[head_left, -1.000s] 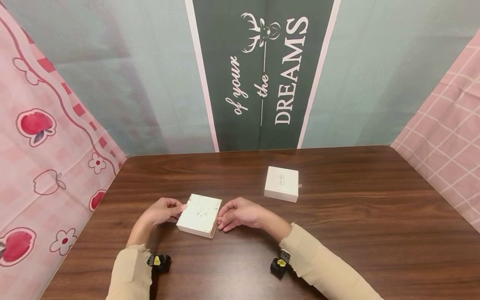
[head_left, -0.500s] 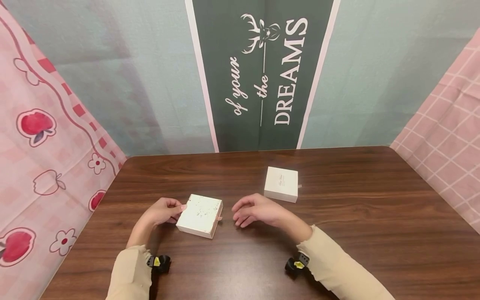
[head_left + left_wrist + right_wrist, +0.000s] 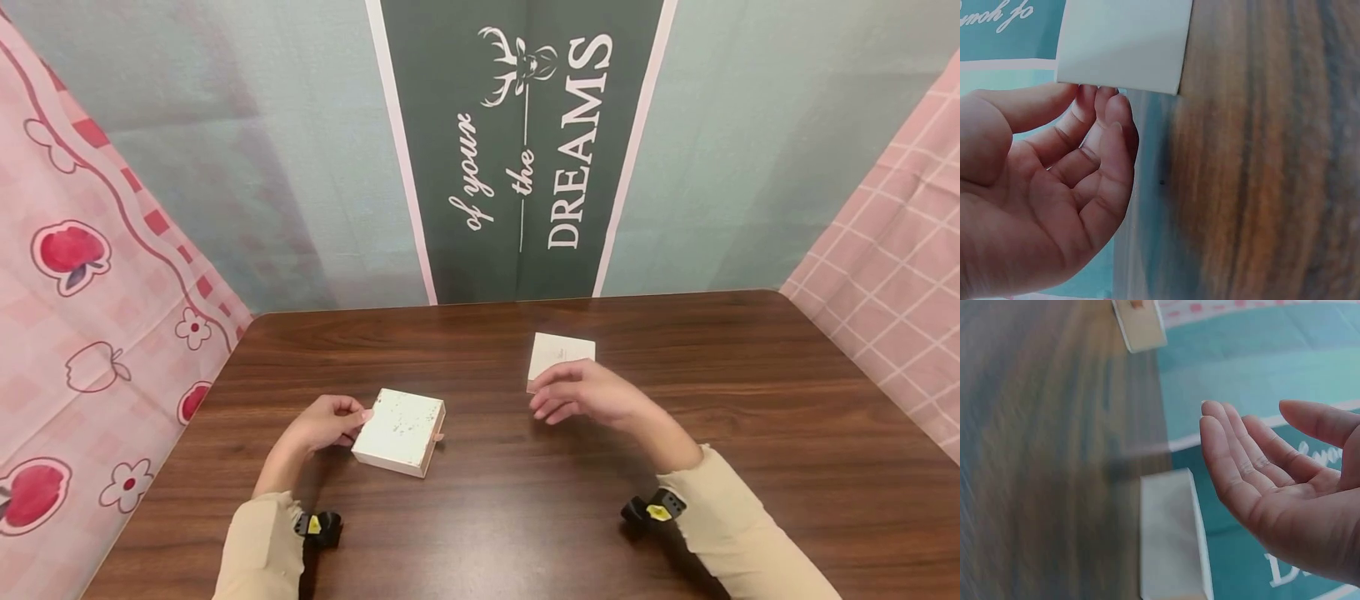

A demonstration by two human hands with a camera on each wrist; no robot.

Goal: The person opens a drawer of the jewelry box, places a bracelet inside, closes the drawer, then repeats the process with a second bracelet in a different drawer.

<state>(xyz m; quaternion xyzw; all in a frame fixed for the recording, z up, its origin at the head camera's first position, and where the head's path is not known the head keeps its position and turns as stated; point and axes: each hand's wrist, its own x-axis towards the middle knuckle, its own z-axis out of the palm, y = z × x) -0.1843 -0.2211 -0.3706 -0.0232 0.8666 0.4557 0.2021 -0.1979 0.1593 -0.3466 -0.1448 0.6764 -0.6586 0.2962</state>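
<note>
A flat white drawer box (image 3: 400, 429) with dark speckles on its lid lies on the table, left of centre. A small pinkish pull tab (image 3: 439, 437) sticks out of its right side. My left hand (image 3: 321, 423) pinches the box's left edge, with the thumb at the top edge and the curled fingers at the side; the fingertips are partly hidden behind the box (image 3: 1124, 44). My right hand (image 3: 588, 392) hovers with relaxed fingers and holds nothing. It covers the front part of a second white box (image 3: 558, 350) with small print on its lid.
A brown wood-grain table (image 3: 480, 533) bears both boxes. Behind it hangs a green and grey cloth (image 3: 525, 167) with white lettering. Pink patterned cloths border the left and right sides. A small black camera (image 3: 318, 528) is strapped at each wrist.
My right hand has let go of the speckled box's right side and moved right and back, to the second box. The left hand and the speckled box have stayed put.
</note>
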